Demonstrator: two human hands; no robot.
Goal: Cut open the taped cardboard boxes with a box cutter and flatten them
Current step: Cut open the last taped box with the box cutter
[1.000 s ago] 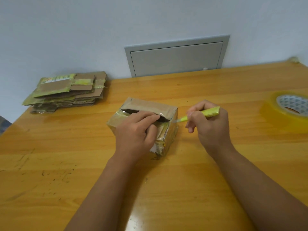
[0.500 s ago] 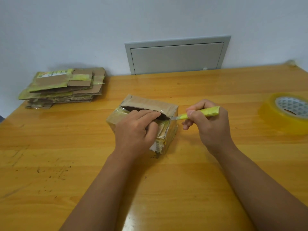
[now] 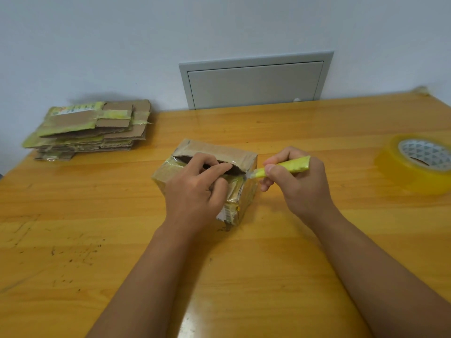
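A small taped cardboard box [image 3: 241,193] stands in the middle of the wooden table [image 3: 244,264]. Its top seam gapes open in a dark slit. My left hand [image 3: 195,189] lies over the box, with its fingers curled into the slit and gripping the near flap. My right hand [image 3: 300,184] grips a yellow-green box cutter [image 3: 285,167]. The blade tip touches the box's top right corner at the end of the slit.
A stack of flattened cardboard boxes [image 3: 90,129] lies at the table's back left. A roll of yellow tape [image 3: 419,162] sits at the right edge. A grey wall panel [image 3: 256,81] is set in the wall behind the table.
The blade has stayed at the box's right corner, with only a small shift of my right hand. My left hand keeps its grip on the flap. The view has shifted slightly.
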